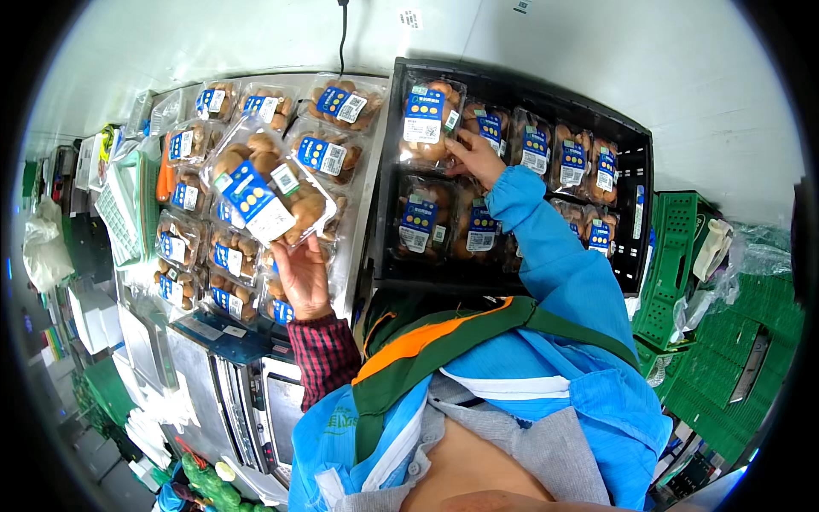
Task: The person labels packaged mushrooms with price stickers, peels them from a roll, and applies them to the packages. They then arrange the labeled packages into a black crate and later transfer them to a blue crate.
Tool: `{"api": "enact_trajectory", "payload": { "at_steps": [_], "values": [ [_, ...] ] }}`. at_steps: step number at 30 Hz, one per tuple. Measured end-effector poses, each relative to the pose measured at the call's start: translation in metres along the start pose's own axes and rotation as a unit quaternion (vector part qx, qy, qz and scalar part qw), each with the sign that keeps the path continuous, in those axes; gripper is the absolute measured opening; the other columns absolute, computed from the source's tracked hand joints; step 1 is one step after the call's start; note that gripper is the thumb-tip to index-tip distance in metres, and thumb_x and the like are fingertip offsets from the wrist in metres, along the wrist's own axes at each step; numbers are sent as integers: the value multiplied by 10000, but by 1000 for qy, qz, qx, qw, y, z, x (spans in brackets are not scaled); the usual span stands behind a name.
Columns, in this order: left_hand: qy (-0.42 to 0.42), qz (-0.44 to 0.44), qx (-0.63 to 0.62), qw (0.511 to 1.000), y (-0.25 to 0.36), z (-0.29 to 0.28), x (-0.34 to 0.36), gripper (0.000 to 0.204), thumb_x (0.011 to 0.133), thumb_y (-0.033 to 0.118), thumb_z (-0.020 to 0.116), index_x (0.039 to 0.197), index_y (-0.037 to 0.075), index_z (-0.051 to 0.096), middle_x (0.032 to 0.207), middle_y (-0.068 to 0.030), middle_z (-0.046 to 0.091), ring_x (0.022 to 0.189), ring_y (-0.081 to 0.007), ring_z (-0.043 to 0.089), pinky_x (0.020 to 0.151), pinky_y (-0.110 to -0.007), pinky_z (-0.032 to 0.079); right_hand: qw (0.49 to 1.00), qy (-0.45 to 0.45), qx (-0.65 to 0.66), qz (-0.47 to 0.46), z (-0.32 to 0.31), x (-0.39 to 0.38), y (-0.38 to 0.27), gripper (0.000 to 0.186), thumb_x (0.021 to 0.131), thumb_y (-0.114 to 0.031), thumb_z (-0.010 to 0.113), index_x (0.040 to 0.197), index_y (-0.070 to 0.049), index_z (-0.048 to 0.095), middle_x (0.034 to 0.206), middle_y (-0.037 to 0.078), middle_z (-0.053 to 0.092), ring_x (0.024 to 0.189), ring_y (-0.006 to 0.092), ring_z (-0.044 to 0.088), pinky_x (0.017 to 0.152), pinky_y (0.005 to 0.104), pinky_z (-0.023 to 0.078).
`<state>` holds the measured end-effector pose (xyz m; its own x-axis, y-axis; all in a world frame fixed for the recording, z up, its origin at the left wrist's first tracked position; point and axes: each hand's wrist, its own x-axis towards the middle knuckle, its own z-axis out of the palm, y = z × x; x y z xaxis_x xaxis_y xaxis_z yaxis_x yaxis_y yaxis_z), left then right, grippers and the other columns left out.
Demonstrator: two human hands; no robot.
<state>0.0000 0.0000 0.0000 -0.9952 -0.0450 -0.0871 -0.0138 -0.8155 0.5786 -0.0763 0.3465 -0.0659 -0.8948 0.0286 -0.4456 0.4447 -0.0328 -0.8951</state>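
A clear plastic pack of rounded brown produce (264,183), bearing a blue-and-white label and a smaller green-and-white sticker, is held aslant above similar packs (229,258) on the tabletop (365,205). A second clear pack (429,119), also filled with rounded brown produce, appears at the upper left corner of a black crate (546,96), its blue-and-white label facing up, more packs beside and below it.
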Motion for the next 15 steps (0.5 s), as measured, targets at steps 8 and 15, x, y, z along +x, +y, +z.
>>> {"api": "enact_trajectory", "payload": {
  "at_steps": [8, 15],
  "values": [
    [-7, -103, 68, 992, -44, 52, -12, 376, 929, 189, 577, 1265, 47, 484, 1228, -56, 569, 1108, -177, 552, 940, -353, 471, 967, 91, -160, -175, 4, -64, -24, 548, 878, -198, 640, 1343, -10, 419, 1129, 192, 588, 985, 258, 606, 830, 375, 496],
    [-181, -175, 327, 911, -113, 107, -9, 408, 881, 14, 593, 1270, -5, 472, 1132, -70, 599, 1061, -140, 560, 921, -285, 444, 965, 57, 223, -124, 4, -123, -45, 599, 890, -164, 633, 1384, -16, 329, 1163, 113, 577, 1029, 183, 585, 855, 307, 501]
  ]
}}
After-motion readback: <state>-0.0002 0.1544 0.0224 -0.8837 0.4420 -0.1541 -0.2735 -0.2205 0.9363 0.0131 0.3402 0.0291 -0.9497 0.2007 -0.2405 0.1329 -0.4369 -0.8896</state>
